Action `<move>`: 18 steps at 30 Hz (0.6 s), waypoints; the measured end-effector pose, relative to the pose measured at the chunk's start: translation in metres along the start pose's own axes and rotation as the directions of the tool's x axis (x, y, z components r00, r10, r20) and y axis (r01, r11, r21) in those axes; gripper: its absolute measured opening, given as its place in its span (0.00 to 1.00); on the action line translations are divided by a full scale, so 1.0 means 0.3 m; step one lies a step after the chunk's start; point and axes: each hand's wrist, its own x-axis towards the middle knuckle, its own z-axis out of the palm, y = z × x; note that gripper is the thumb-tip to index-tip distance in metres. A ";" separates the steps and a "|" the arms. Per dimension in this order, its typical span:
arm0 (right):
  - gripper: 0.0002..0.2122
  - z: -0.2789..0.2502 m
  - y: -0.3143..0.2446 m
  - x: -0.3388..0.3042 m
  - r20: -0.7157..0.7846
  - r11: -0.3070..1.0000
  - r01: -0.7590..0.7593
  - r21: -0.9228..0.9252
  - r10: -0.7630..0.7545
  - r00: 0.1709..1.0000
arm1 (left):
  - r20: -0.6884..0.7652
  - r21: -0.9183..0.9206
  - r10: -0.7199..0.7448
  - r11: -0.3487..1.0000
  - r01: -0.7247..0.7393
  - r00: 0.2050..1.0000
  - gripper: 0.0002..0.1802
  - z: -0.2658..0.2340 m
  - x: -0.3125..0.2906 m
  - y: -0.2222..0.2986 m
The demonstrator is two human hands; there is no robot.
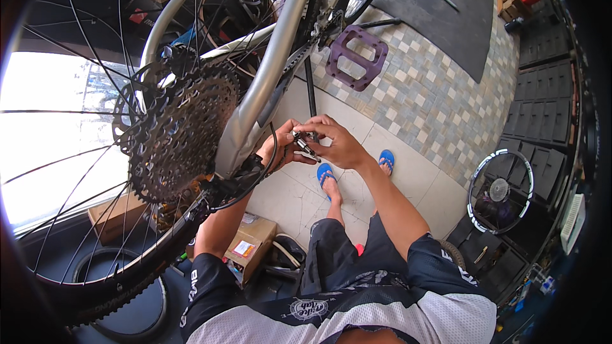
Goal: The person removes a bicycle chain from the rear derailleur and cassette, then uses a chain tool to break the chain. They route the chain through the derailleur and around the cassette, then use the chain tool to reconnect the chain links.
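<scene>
I see the left hand [279, 146] and right hand [343, 145] together, pinching a small metal part [305, 145] near the bicycle cassette [182, 134].

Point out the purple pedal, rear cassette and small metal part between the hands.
Purple pedal [357, 58], head view: its middle crossbar.
Rear cassette [183, 132], head view: middle of its sprockets.
Small metal part [304, 144], head view: its shiny middle.

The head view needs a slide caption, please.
Both hands hold a small metal part near a bicycle's rear cassette.
</scene>
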 end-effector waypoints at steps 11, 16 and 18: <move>0.08 -0.127 -0.105 0.095 0.236 0.990 -0.108 -0.095 0.128 0.963 | -0.037 0.367 -0.084 0.926 0.092 0.996 0.31 0.026 -0.032 0.037; 0.10 -0.138 -0.137 0.111 0.240 0.959 0.051 -0.280 0.018 0.971 | -0.032 0.283 -0.062 0.957 0.069 0.998 0.32 0.017 -0.035 0.026; 0.12 -0.138 -0.147 0.116 0.245 0.963 0.029 -0.267 0.038 0.969 | -0.028 0.260 -0.065 0.963 0.070 0.997 0.32 0.019 -0.031 0.028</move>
